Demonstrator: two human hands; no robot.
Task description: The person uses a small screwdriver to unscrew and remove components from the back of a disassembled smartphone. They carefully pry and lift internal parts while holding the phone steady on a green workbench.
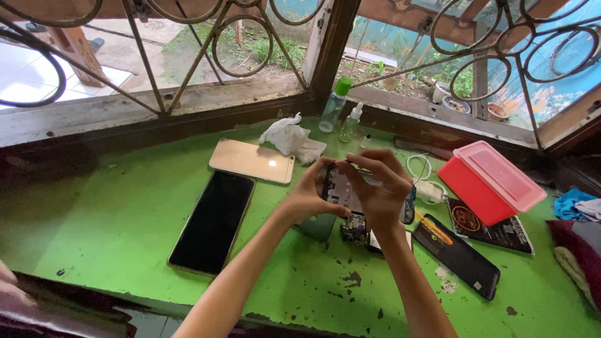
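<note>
Green chipped tabletop point(113, 206), barred window point(206, 50)

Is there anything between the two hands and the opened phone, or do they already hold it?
Nothing visible stands between them. The left hand and the right hand both grip the opened phone directly, above the green table.

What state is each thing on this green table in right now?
Opened phone: held up in both hands, insides exposed.
Left hand: gripping the phone's left edge.
Right hand: gripping its top and right side.
Black phone: flat, screen dark.
Gold back cover: lying flat, separate.
Red box: lid closed.
Green-capped bottle: upright, capped.
Small dropper bottle: upright, capped.
Tissue: crumpled.
</note>
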